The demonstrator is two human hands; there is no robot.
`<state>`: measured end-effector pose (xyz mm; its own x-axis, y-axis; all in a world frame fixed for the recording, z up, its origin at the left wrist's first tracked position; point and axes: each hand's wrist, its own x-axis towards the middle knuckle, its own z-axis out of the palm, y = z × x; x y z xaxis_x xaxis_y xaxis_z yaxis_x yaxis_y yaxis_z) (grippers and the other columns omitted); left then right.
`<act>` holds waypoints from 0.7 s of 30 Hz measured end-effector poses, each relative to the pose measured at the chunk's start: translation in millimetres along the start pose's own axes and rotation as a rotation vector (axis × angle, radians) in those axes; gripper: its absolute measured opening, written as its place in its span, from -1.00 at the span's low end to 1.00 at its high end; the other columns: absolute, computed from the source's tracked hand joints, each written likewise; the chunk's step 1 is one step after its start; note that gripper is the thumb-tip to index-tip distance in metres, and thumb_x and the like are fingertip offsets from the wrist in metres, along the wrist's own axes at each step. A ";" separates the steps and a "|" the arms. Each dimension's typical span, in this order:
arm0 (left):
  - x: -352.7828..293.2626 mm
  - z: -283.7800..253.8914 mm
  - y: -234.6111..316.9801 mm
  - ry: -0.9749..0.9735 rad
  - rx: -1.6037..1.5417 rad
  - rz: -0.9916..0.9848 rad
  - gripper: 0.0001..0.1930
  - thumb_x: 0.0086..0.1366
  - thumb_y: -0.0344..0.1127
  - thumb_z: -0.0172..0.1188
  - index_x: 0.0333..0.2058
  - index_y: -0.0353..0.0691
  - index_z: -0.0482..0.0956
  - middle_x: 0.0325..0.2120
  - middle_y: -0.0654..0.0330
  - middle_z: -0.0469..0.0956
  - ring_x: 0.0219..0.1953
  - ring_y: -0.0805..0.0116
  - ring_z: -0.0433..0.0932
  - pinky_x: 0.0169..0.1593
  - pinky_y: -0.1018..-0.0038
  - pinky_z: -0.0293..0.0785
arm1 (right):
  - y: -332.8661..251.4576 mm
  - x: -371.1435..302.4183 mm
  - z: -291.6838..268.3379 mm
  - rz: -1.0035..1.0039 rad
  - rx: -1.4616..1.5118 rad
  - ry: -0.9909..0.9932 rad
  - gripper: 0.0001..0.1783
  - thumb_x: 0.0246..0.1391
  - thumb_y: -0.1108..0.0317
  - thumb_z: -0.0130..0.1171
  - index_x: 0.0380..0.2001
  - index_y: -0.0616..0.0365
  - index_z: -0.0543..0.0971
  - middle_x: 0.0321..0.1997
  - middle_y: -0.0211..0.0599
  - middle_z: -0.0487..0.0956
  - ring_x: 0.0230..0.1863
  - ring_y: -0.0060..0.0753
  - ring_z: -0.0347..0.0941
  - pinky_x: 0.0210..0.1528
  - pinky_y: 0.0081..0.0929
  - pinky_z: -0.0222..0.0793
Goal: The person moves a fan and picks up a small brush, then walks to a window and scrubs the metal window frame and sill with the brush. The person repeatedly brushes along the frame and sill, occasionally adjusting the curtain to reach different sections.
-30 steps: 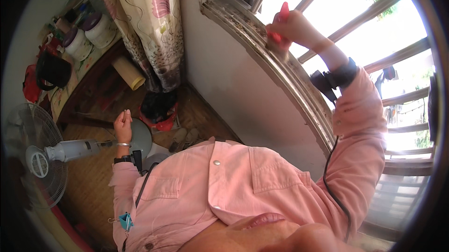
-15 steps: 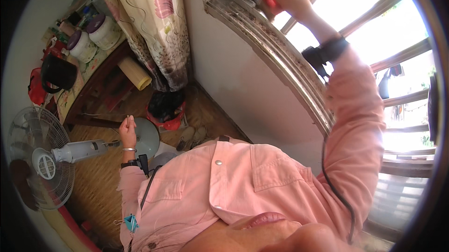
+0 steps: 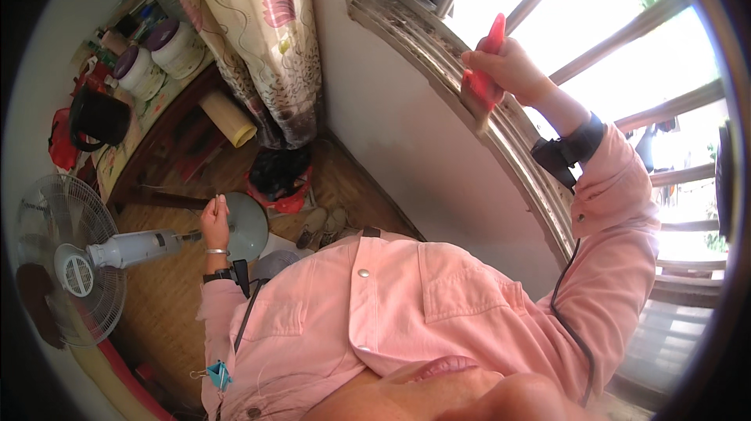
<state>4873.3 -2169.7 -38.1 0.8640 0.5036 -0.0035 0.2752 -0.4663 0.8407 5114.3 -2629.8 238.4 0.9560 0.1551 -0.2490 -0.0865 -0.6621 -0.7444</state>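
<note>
Red-handled brush [image 3: 483,86]: was clasped by the right hand [image 3: 514,71], slanted across the window ledge [image 3: 415,39], bristles roomward; could not tell the grip of the farther left hand [image 3: 213,223]

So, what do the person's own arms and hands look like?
The left hand and right hand are gloveless. Both arms wear pink sleeves. A silver-coloured bangle circles the left wrist; black straps with black devices sit on both forearms. A black cable follows the right sleeve; a teal clip marks the left.
</note>
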 end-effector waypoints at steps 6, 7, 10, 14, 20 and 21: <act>-15.8 -7.9 -20.8 0.030 -0.049 -0.076 -0.60 0.35 -0.19 0.02 -0.64 -0.27 0.29 -0.71 0.29 0.23 -0.58 0.52 0.19 -0.46 0.52 0.17 | -16.4 48.8 27.5 -0.229 -0.032 0.047 -0.69 0.05 0.20 0.21 -0.53 0.26 0.50 -0.65 -0.36 0.50 -0.69 -0.56 0.44 -0.64 -0.61 0.34; -18.3 -9.2 -24.0 0.063 -0.085 -0.033 -0.60 0.35 -0.19 0.01 -0.64 -0.27 0.28 -0.71 0.29 0.23 -0.58 0.52 0.19 -0.46 0.52 0.17 | -25.1 61.1 34.9 -0.293 -0.016 0.041 -0.71 0.05 0.20 0.22 -0.51 0.24 0.51 -0.61 -0.36 0.52 -0.66 -0.58 0.46 -0.64 -0.64 0.33; -23.4 -14.5 -30.6 0.049 -0.087 -0.002 -0.60 0.35 -0.19 0.01 -0.64 -0.28 0.29 -0.72 0.29 0.23 -0.59 0.52 0.19 -0.47 0.52 0.16 | -45.1 94.5 68.2 -0.398 0.204 0.034 -0.72 0.05 0.21 0.21 -0.50 0.23 0.51 -0.60 -0.35 0.53 -0.65 -0.59 0.47 -0.63 -0.63 0.35; -31.2 -15.1 -38.8 0.060 -0.066 -0.007 -0.60 0.35 -0.18 0.01 -0.64 -0.27 0.29 -0.72 0.32 0.21 -0.60 0.52 0.18 -0.48 0.52 0.16 | -67.8 111.4 72.2 -0.554 0.083 0.151 -0.73 0.07 0.18 0.22 -0.42 0.20 0.53 -0.62 -0.43 0.49 -0.61 -0.63 0.46 -0.56 -0.65 0.40; -31.4 -33.4 -52.8 0.090 -0.169 -0.086 -0.59 0.35 -0.16 0.01 -0.64 -0.27 0.29 -0.72 0.33 0.21 -0.59 0.54 0.19 -0.47 0.53 0.16 | -72.0 58.1 25.9 -0.375 -0.256 0.042 -0.70 -0.04 0.19 0.27 -0.53 0.25 0.56 -0.59 -0.31 0.56 -0.59 -0.53 0.50 -0.51 -0.55 0.43; -30.9 -36.0 -53.3 0.119 -0.141 -0.079 -0.58 0.35 -0.16 0.01 -0.65 -0.27 0.29 -0.72 0.33 0.22 -0.59 0.54 0.19 -0.47 0.53 0.16 | -67.5 50.0 24.4 -0.303 -0.221 -0.084 -0.71 -0.05 0.21 0.27 -0.56 0.25 0.56 -0.60 -0.30 0.56 -0.60 -0.51 0.50 -0.50 -0.55 0.43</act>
<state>4816.7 -2134.2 -63.3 0.7841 0.6204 -0.0153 0.2706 -0.3197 0.9081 5161.1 -2559.5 261.1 0.9019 0.4215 -0.0947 0.2678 -0.7175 -0.6430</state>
